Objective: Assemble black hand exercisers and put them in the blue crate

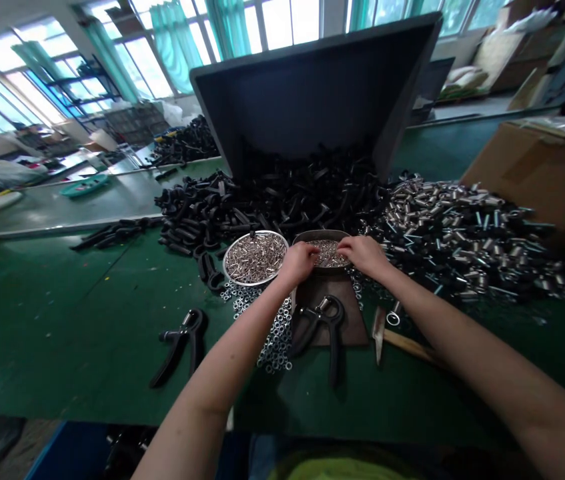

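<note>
My left hand (pixel 300 261) is at the left rim of a bowl of small metal pins (pixel 328 252), its fingers closed together. Across the bowl, my right hand (pixel 363 255) has its fingertips pinched over the pins. Whatever either hand holds is too small to make out. A round dish of pins (pixel 256 257) stands just left of my left hand. Below the bowl, a black hand grip with a spring (pixel 333 323) lies partly on a dark plate (pixel 352 320). Another black hand grip (pixel 195 337) lies to the left on the green table (pixel 87 333).
A big grey bin (pixel 307 93) tips out black handles (pixel 202 207). Metal nuts (pixel 277 340) lie below the dish. A hammer (pixel 378 333) rests under my right forearm. Metal tubes and bolts (pixel 472 233) are heaped right, beside a cardboard box (pixel 537 167).
</note>
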`<state>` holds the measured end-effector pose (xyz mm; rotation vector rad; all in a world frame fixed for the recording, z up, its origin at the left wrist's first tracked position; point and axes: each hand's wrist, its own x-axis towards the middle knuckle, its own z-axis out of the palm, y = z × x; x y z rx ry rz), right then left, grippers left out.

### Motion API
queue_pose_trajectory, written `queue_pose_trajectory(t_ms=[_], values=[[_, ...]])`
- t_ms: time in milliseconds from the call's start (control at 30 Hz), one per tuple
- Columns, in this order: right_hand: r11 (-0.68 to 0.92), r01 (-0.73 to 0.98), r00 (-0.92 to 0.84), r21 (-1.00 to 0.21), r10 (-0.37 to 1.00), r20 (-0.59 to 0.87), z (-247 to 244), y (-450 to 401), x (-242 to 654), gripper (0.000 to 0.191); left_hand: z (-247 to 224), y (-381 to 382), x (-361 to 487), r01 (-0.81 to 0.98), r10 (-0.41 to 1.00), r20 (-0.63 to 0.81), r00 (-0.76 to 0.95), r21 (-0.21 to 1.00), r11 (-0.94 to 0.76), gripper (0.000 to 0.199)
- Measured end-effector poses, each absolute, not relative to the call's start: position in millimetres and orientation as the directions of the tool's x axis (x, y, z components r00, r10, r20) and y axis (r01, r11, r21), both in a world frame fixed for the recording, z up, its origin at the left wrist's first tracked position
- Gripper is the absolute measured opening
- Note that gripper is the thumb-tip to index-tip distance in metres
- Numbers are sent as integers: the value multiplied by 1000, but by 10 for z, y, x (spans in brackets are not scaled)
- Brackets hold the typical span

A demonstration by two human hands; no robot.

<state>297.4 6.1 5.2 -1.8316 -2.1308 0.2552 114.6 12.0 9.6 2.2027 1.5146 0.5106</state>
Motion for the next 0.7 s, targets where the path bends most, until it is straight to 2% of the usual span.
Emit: queue_pose_trajectory(t_ms=[233,333,400,467,533,700], values=[[186,775,-98,-604,980,176,102,-239,3021,20,-95,534,1485,820,912,-36,408,453,-349,13],[135,571,-65,-810,991,119,90,-408,3018,15,-119,513,1444,828,929,-22,370,462,-318,13],[65,437,-58,-897,997,44,58,-526,2989,12,-112,495,1390,819,939,-3,344,491,-298,12],[18,377,-100,-926,995,-21,9,-633,2943,9,-81,465,1339,793,946,25,324,537,-286,11],[42,404,-173,-914,984,-32,-45,-714,2890,6,-31,405,1295,752,952,57,301,599,-274,11],[282,571,-294,-771,947,128,-137,-746,2795,7,76,50,1116,563,963,40,266,805,-189,12]])
